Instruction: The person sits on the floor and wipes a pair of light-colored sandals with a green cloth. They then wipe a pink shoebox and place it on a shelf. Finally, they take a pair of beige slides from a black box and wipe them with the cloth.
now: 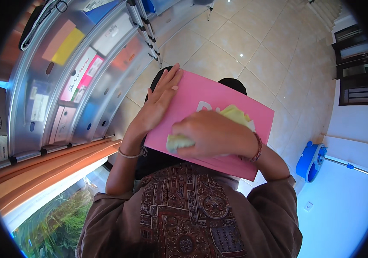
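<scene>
A pink box (257, 129) with pale lettering on its top rests over my lap. My left hand (162, 94) lies along the box's left side, fingers stretched out near the upper left corner. My right hand (207, 133) grips a pale yellow cloth (235, 114) against the box's top. Part of the cloth pokes out below my fingers and part spreads to the upper right, covering some of the lettering.
Translucent shelves (33, 112) with boxes stand at left, beside a folded metal frame (145, 30), above an orange curtain (33, 176) and a window (50, 219). Tiled floor (231, 47) lies ahead. A blue bucket-like object (306, 161) and pole (353, 167) are at right.
</scene>
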`<state>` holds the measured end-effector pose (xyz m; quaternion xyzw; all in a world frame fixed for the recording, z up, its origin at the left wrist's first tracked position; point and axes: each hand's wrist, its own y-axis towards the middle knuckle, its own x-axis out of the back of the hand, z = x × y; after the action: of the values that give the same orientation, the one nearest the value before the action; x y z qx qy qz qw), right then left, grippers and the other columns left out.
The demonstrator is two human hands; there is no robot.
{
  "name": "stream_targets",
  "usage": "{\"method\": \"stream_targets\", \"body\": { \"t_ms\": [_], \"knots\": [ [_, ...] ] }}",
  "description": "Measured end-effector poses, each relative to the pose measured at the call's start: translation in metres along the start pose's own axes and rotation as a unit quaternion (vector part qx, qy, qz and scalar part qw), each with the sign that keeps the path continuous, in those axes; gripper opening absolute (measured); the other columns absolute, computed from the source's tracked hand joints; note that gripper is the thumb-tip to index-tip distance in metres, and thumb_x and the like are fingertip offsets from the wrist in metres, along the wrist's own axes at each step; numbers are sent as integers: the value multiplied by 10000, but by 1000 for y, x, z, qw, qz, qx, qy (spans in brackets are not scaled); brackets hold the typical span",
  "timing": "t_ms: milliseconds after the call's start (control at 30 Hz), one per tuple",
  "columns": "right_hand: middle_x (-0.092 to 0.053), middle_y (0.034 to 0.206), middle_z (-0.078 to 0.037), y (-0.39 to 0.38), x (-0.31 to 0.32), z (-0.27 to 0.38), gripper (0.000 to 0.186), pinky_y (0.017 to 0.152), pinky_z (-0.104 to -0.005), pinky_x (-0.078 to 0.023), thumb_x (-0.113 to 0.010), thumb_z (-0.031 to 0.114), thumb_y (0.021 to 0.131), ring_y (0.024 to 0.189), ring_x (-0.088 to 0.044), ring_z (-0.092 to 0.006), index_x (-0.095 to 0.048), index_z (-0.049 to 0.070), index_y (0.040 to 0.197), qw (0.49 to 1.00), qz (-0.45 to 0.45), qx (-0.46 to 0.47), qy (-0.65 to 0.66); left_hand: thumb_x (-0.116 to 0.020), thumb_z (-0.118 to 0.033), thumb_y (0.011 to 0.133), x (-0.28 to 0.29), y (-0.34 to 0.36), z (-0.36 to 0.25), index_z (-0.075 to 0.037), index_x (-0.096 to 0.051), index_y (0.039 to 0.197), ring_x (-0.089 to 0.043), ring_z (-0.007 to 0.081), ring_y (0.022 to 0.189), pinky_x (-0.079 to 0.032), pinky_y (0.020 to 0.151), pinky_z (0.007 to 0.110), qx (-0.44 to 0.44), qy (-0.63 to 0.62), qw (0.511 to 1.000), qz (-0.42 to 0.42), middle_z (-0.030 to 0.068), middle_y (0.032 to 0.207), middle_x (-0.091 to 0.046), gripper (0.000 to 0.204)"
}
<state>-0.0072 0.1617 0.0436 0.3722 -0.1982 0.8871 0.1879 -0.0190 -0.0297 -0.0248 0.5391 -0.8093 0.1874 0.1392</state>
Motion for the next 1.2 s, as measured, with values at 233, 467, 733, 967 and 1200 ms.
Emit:
{"method": "stream_targets", "body": {
  "t_ms": [233,467,733,967,1200],
  "knots": [
    [-636,738,-188,-6,-4,7,307,704,-464,-514,-700,286,762,730,-648,-373,-662,13,897,995,44,69,54,-334,-310,1008,1,-2,-3,-199,-320,1546,-47,245,1531,46,1158,631,-8,19,1000,1,-25,1650,-159,550],
    [-648,795,-153,-9,6,16,279,719,-450,-505,-698,286,775,787,-642,-348,-644,62,933,964,243,79,68,-391,-197,979,-1,0,0,-197,-316,1545,-67,259,1530,5,1146,664,-26,46,999,-1,-19,1647,-173,571],
    [-669,803,-143,-2,10,-37,294,689,-437,-522,-683,339,804,760,-662,-327,-647,80,937,986,-141,-78,-50,-382,-194,985,-1,0,3,-206,-296,1552,-74,272,1528,-4,1128,695,-25,54,998,2,-18,1648,-164,574],
    [-678,777,-156,5,24,-70,303,640,-419,-514,-674,339,800,714,-663,-338,-643,60,916,932,-294,-200,-67,-386,-176,975,-18,-5,-21,-106,-259,1553,-132,276,1518,-50,1119,718,-66,423,891,-150,62,1621,-230,596],
    [-665,785,-193,4,22,-63,314,652,-428,-514,-657,303,778,722,-659,-356,-631,26,926,939,-271,-208,-44,-450,-239,981,-17,-4,-28,-93,-126,1573,-281,259,1469,-75,1170,629,-89,349,930,-79,117,1551,-363,691]
  ]
}}
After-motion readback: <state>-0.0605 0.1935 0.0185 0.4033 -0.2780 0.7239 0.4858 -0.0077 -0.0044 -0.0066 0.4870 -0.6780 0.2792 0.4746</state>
